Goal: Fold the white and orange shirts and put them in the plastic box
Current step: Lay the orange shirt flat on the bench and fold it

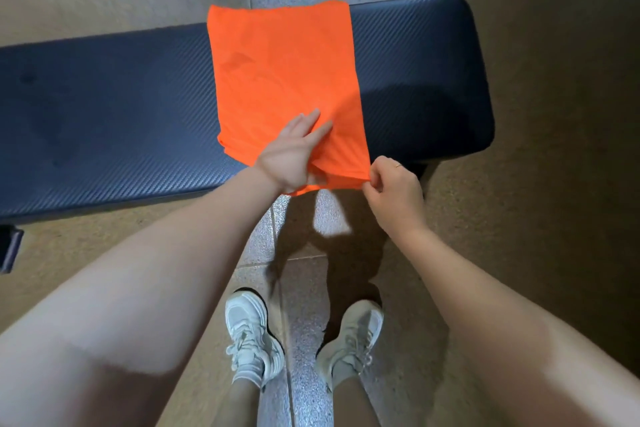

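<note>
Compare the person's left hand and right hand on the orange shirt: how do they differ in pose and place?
1. The left hand lies on top of the orange shirt with fingers stretched out; the right hand has curled fingers pinching the cloth.
2. The left hand sits over the shirt's near part, on the bench; the right hand holds the near right corner, just past the bench's edge.
Both touch the shirt's near end.

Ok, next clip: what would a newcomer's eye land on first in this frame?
The bright orange shirt, folded into a rectangle, lies across the dark padded bench, its near edge hanging over the bench's front. The left hand lies on the cloth near that edge with fingers out, and the right hand pinches the near right corner. Below, pale sneakers stand on the tiled floor.
</note>
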`<action>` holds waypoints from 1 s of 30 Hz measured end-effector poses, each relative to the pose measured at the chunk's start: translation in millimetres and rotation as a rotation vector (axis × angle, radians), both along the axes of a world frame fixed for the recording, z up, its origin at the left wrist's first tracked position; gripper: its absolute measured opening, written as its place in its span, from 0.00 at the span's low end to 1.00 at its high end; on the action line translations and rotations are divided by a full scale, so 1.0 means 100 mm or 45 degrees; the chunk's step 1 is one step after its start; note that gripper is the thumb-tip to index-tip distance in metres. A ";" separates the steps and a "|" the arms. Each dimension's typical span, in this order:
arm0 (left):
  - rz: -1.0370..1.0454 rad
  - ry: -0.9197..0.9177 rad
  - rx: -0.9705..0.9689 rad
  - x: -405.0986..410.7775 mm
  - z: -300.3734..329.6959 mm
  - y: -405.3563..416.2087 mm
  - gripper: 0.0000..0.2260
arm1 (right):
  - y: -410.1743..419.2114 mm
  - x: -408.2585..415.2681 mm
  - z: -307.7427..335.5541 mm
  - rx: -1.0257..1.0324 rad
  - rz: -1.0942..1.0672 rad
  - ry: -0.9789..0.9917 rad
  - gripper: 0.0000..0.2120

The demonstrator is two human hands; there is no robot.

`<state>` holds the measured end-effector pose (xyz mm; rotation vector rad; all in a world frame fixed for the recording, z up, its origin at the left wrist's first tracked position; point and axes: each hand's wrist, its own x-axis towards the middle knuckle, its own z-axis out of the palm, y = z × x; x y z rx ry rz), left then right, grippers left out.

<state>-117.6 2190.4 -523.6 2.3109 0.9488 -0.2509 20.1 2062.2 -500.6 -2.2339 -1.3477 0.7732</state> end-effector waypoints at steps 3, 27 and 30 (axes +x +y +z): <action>-0.016 0.015 -0.026 -0.01 0.00 -0.01 0.44 | -0.13 -0.07 0.03 0.098 -0.106 -0.060 0.11; -0.251 -0.113 0.436 -0.75 0.03 -0.28 0.33 | -0.13 0.00 -0.17 -0.106 0.676 -0.721 0.35; -0.163 -0.053 0.382 -0.71 -0.04 -0.31 0.37 | 0.00 -0.06 -0.25 -0.087 0.812 -0.788 0.36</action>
